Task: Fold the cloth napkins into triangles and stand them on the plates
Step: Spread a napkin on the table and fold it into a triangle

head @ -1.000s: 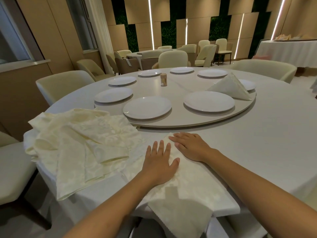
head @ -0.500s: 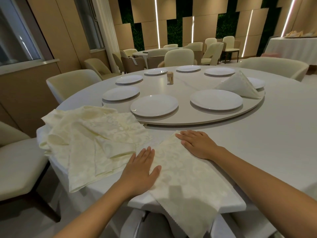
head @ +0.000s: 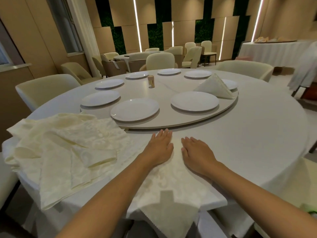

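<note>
- The left hand [head: 159, 148] and right hand [head: 197, 152] lie flat, fingers straight, side by side on one napkin [head: 171, 191].
- That napkin is spread on the tabletop [head: 257, 134], its near corner hanging over the edge.
- A pile of napkins [head: 68, 148] lies to the left.
- A folded napkin [head: 214, 87] stands on a far plate [head: 230, 84].

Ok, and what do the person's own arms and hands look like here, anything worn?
Both forearms are bare up to the frame edge, with no sleeves in view. The left hand and right hand show no gloves, rings, watch or bracelets. Nails look short and unpainted.
</note>
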### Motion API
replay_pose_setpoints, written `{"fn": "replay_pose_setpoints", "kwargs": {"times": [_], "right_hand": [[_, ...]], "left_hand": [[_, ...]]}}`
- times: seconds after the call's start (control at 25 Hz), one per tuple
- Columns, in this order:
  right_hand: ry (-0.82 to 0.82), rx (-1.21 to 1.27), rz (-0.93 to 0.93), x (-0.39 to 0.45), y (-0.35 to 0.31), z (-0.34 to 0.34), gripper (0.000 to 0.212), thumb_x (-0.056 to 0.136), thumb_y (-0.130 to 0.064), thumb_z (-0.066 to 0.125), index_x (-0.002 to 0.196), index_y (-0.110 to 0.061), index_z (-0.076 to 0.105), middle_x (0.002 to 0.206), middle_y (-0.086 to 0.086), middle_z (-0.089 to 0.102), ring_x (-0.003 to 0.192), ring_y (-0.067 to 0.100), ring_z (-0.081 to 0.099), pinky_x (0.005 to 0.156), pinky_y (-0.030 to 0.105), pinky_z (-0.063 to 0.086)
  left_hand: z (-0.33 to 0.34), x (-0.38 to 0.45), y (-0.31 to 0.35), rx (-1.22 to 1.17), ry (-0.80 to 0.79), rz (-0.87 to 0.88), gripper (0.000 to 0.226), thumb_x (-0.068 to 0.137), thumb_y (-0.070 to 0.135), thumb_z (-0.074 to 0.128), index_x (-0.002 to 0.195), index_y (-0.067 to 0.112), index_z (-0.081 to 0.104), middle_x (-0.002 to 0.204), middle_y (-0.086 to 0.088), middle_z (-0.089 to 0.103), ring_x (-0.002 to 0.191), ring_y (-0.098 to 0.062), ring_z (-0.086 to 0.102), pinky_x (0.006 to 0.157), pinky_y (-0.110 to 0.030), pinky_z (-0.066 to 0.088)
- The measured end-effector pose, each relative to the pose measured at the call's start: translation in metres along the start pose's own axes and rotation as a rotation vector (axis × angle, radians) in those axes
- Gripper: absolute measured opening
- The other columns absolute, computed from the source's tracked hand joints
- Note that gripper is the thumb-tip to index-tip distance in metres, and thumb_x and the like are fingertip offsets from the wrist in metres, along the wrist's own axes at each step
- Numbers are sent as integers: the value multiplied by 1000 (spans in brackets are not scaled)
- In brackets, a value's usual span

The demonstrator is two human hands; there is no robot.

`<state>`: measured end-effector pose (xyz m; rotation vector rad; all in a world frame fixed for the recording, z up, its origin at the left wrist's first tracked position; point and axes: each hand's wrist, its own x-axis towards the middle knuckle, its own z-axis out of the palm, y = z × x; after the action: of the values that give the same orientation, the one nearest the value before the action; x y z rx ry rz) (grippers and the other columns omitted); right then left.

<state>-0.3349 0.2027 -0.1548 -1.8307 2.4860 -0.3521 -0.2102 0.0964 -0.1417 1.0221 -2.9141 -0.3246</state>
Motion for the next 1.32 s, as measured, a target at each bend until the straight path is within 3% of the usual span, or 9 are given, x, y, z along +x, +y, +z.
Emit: {"fn": "replay_pose_setpoints", "kwargs": {"times": [0.2, 0.56, 0.72, 0.8, 0.88, 1.0, 1.12, 1.24, 1.32], "right_hand": [[-162, -50, -4, -5, 7, 8, 58, 102, -42, 9, 153, -18, -5, 160, 0, -8, 147, 16, -8, 120, 37, -3], [-212, -44, 78, -52, 44, -7, 64, 99, -51, 7, 151, -19, -11, 159, -1, -14, 146, 15, -15, 119, 36, -8], [-127, -53, 89, -50, 38, -14, 61, 101, -45, 17, 153, -14, 7, 160, 3, 7, 148, 20, 2, 120, 39, -1], [0, -18, 74, -46, 30, -23, 53, 101, -37, 30, 148, -14, 29, 151, 4, 36, 141, 25, 23, 115, 38, 17], [112, 100, 63, -40, 25, -31, 39, 99, -30, 41, 134, -15, 50, 130, 3, 56, 125, 23, 40, 101, 34, 35], [124, 275, 147, -21, 19, -37, 33, 95, -26, 52, 127, -17, 59, 126, 2, 59, 116, 22, 53, 91, 31, 43], [-30, 239, 245, -1, 17, -36, 34, 91, -25, 58, 123, -12, 61, 121, 3, 63, 109, 22, 59, 87, 31, 46], [-126, 230, 292, 13, 19, -32, 23, 85, -23, 62, 97, -4, 70, 95, 8, 71, 90, 23, 65, 72, 31, 50], [-160, 291, 292, 17, 22, -32, 16, 83, -22, 63, 74, -9, 65, 75, 8, 67, 74, 22, 63, 62, 28, 44]], "left_hand": [[20, 13, -8, 103, -14, -44, 55, 103, 42, 15, 154, 28, 2, 162, 2, -4, 148, -14, -6, 121, -36, -4], [19, 11, -10, 104, -8, -25, 55, 103, 40, 16, 154, 25, 3, 162, 2, -2, 148, -14, -5, 120, -34, -4], [11, -1, -4, -161, 145, 8, 49, 104, 30, 28, 152, 18, 25, 159, -1, 20, 147, -14, 13, 118, -28, 4], [5, -17, -1, -279, 348, -53, 41, 102, 25, 39, 141, 16, 46, 150, -1, 40, 140, -16, 33, 114, -27, 21], [-4, -37, -4, -248, 486, -171, 33, 98, 22, 46, 128, 17, 60, 136, 1, 52, 123, -17, 49, 100, -25, 36], [-15, -62, -25, -166, 419, -350, 31, 96, 25, 48, 126, 23, 57, 130, -1, 48, 102, -19, 58, 79, -25, 40], [-17, -74, -43, -137, 261, -457, 39, 93, 34, 56, 129, 21, 49, 128, -6, 50, 102, -22, 59, 80, -29, 44], [-15, -73, -54, -258, 212, -510, 44, 86, 39, 67, 123, 19, 52, 120, -2, 57, 104, -21, 58, 80, -27, 43], [-19, -70, -60, -332, 206, -536, 36, 81, 38, 73, 107, 18, 59, 104, 4, 61, 94, -17, 58, 74, -27, 42]]}}
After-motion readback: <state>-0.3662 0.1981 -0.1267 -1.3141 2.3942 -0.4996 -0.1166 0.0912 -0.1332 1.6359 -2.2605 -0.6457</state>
